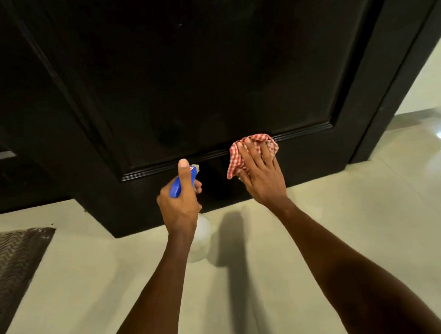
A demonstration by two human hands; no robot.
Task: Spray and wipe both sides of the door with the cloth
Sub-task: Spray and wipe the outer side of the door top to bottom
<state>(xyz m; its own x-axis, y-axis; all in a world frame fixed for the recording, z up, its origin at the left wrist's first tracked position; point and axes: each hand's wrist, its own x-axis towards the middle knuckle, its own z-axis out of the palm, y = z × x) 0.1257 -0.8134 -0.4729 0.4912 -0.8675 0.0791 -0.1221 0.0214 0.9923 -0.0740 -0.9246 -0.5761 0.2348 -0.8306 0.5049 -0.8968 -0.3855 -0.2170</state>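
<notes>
Head view is looking down at the foot of a dark panelled door [189, 74], which is filling most of the upper frame and standing just above a pale glossy floor [357, 220].

Right hand [262, 174] is lying flat against the door's bottom rail, its fingers [249, 149] stretching out nearly straight and slightly spread, pressing a red-and-white checked cloth [236, 162] onto the wood. That cloth is sitting bunched under the fingers and palm: its upper edge is peeking out beyond the fingertips, right at the moulding that borders the lower panel, and a loose corner is hanging out past the thumb side of the hand. The fingers are not curling around the fabric; they are holding it in place by pressure alone.

Left hand [179, 201] is gripping a spray bottle [201, 233] just beside the cloth, close in front of the same bottom rail. Its fingers are wrapping around the neck below the blue spray head [175, 189], while the thumb [184, 171] is pointing straight up along the head's back. The nozzle is facing the door. The bottle's whitish, translucent body is hanging below the wrist, partly hidden by the hand.

A dark ribbed mat [5, 262] is lying on the floor at the left edge, well apart from both hands.
</notes>
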